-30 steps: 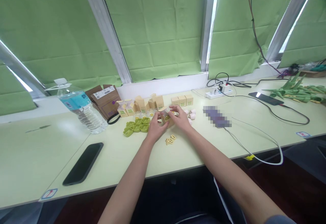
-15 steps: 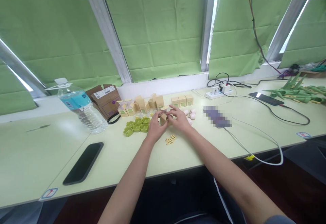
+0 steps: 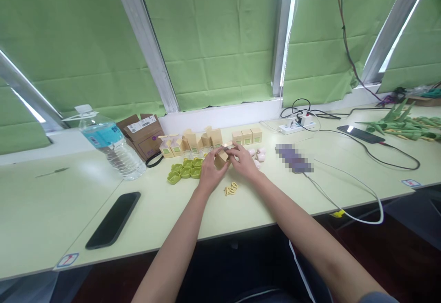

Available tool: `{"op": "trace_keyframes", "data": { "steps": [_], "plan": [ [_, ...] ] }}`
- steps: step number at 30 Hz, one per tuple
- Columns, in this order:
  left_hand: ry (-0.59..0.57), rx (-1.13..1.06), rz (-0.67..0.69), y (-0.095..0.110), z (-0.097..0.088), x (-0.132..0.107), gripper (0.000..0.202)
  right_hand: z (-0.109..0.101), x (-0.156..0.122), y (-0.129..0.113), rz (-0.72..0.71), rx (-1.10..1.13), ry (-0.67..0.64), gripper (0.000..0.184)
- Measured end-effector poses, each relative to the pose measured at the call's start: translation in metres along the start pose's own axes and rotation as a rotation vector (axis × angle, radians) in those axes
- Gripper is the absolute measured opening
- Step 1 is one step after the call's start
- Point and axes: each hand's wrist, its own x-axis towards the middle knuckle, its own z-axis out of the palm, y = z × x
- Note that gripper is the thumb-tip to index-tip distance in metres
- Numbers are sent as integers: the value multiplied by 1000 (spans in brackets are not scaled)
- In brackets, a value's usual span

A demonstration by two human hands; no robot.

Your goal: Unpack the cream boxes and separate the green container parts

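Between my two hands is a small tan cardboard box point(image 3: 222, 157), tilted, with a flap standing up at its far side. My left hand point(image 3: 211, 170) is closed around the box's left side. My right hand point(image 3: 242, 160) grips its right side, fingers at the flap. Green leaf-shaped trays point(image 3: 185, 172) lie just left of my left hand. Small pale pink pieces point(image 3: 260, 157) are to the right of my right hand. A little pile of yellow curved pieces point(image 3: 230, 189) rests on the table in front of my wrists.
Open small boxes point(image 3: 193, 142) and closed ones point(image 3: 246, 136) stand behind my hands. A water bottle point(image 3: 112, 144) and a brown carton point(image 3: 143, 137) are at the left, a black phone point(image 3: 113, 220) nearer. Cables and a power strip point(image 3: 296, 127) lie at the right.
The small box has tilted a little between my hands, and more of its plain side shows. My fingers have shifted slightly on it; the other things have stayed put.
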Motion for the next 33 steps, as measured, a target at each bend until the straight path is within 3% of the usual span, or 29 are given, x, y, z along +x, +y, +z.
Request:
{"op": "trace_keyframes", "data": {
  "steps": [5, 19, 33],
  "plan": [
    [-26, 19, 42, -3, 0, -1, 55, -2, 0, 2, 4, -14, -30, 23],
    [-49, 32, 40, -5, 1, -1, 58, 1, 1, 7, -36, 24, -40, 22],
    [-32, -20, -52, -1, 0, 2, 64, -3, 5, 0, -58, 114, 104, 20]
  ]
}}
